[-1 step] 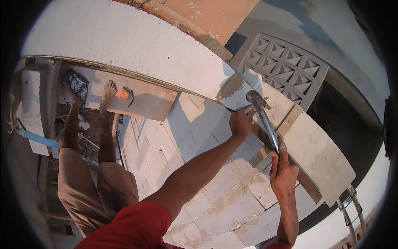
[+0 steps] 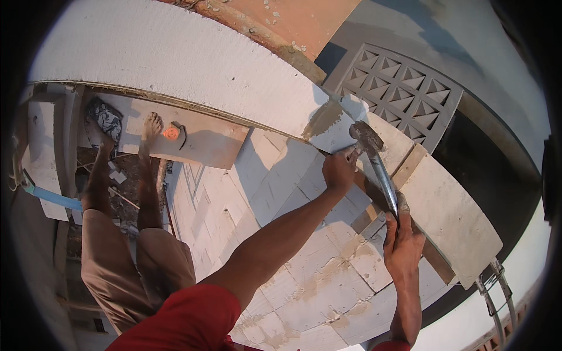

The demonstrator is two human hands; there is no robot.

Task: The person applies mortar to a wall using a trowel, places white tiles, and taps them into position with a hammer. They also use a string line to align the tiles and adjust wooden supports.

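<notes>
Pale block wall (image 2: 319, 251) ran beside a white ledge (image 2: 193, 70), grey vent panel (image 2: 403, 95) far right. Hammer (image 2: 381, 173), clasped in the right grip (image 2: 404, 250), had its head by the ledge's right end. Left grip (image 2: 339, 174) curled nearby, inner side hidden; contents could not be told.

Head view: left unit of worn fisheye pair, sited on wearer's head, facing steeply down. Aim falls right of wearer's legs (image 2: 111, 257), across block wall (image 2: 293, 245). Red sleeve (image 2: 181, 319) closest to lens, at lower edge. Left hand (image 2: 339, 174) and right hand (image 2: 405, 248) at middle range, right of centre. Bare foot (image 2: 152, 124) farther off, upper left. White ledge (image 2: 175, 52) bows toward dark circular rim; corners blacked out. Field wide, upright, unmirrored.
</notes>
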